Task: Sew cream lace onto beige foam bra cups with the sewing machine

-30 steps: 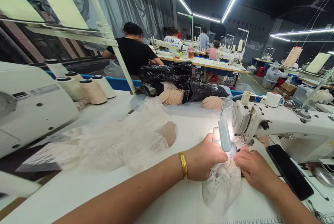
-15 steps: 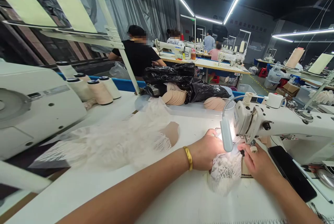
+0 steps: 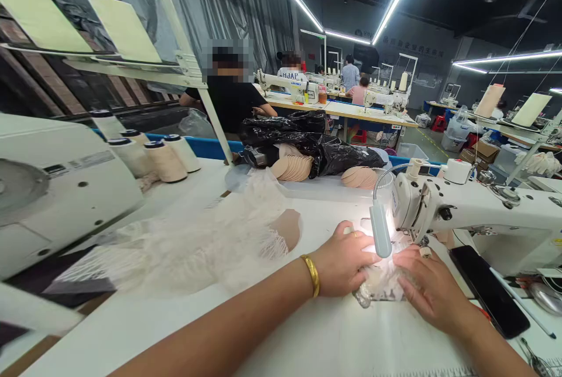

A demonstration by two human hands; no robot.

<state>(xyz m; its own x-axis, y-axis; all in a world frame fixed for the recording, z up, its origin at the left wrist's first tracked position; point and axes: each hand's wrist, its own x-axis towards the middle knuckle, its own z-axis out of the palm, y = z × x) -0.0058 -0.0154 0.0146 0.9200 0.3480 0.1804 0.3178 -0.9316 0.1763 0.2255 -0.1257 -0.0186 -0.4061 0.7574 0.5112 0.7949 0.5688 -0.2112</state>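
Observation:
At the white sewing machine (image 3: pixel 483 207), a bunched piece of white lace fabric (image 3: pixel 383 281) lies under the bright light of a small grey lamp (image 3: pixel 380 230). My left hand (image 3: pixel 340 261), with a gold bangle at the wrist, rests on the left side of the lace, its fingers spread. Flat on the right side of the lace lies my right hand (image 3: pixel 434 289), fingers stretched toward the needle area. The lamp head hides part of the fabric between my hands. A larger heap of sheer white lace (image 3: pixel 193 242) with a beige cup piece (image 3: pixel 287 228) spreads to the left.
A black phone (image 3: pixel 489 289) and a pen-like stick (image 3: pixel 522 301) lie right of my right hand. Behind are stacked beige pads (image 3: pixel 292 168) and black plastic bags (image 3: pixel 307 140). Thread cones (image 3: pixel 164 161) stand left beside another machine (image 3: pixel 61 184). A person in black (image 3: pixel 232 96) sits beyond.
Both hands have changed from closed grips to flatter, spread fingers on the lace. The lace hanging toward me has been drawn up and bunched between them.

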